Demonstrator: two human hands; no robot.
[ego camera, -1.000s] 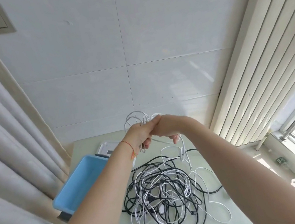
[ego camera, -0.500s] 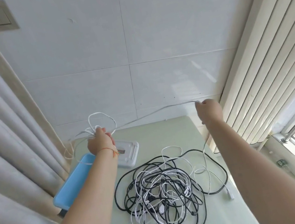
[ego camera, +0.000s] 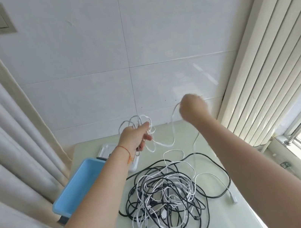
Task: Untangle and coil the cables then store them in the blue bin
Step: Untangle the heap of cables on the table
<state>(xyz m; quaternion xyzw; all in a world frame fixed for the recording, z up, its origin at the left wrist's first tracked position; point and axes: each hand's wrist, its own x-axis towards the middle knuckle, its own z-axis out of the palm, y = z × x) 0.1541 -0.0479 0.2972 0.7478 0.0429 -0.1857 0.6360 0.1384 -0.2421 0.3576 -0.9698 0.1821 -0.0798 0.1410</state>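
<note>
Two hands' fingers closed on white cable (ego camera: pixel 162 143), left (ego camera: pixel 135 136), right (ego camera: pixel 193 109), above tangle (ego camera: pixel 165 195)

The right hand (ego camera: pixel 193 109) (blurred) has swung in toward the left hand (ego camera: pixel 136 138); the white cable (ego camera: pixel 172 140), taut half a second ago, now sags between them in a slack loop.

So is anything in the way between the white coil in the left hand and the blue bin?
Nothing visible blocks it. The blue bin sits open just below and left of the left hand, with only that forearm crossing its near edge. The white cable does trail to the right hand and down to the pile.
</note>
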